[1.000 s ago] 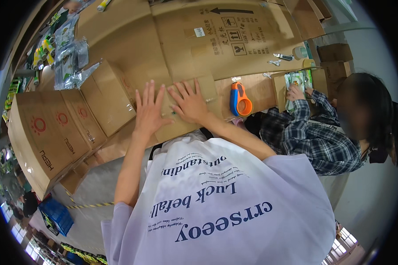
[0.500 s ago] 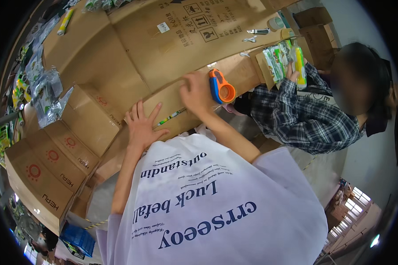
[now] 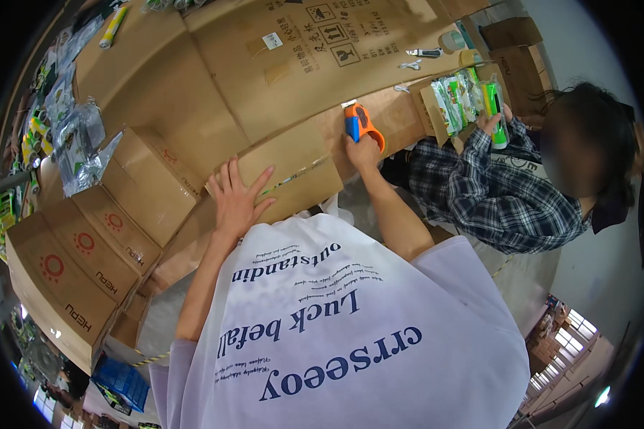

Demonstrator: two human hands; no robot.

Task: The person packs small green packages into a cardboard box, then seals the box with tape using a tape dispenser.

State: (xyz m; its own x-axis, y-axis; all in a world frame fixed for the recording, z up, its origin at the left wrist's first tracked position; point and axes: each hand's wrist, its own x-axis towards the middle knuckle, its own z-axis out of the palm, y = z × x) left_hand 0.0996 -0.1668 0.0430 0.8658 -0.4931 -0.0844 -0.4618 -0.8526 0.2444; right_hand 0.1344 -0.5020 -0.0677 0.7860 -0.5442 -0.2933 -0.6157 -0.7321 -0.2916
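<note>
A small cardboard box [image 3: 293, 151] lies in front of me with its flaps folded together, and green items show through the narrow gap between them. My left hand [image 3: 236, 200] rests on its left part with the fingers spread. To the right of the box, my right hand [image 3: 363, 152] is closed around an orange and blue tape dispenser [image 3: 366, 120]. The dispenser stands over the wooden tabletop, apart from the box. My fingers partly cover its lower end.
A large cardboard sheet [image 3: 243, 79] covers the far table. Open cartons [image 3: 86, 275] stand at left, near plastic-wrapped goods [image 3: 79, 143]. At right, a person in a plaid shirt [image 3: 479, 189] holds a green and yellow package [image 3: 495, 114] by a filled box [image 3: 436, 118]. A cutter [image 3: 423, 53] lies beyond.
My right hand has moved right, off the box, and taken hold of the tape dispenser, which is now turned. My left hand stays on the box. The other person's package has shifted slightly.
</note>
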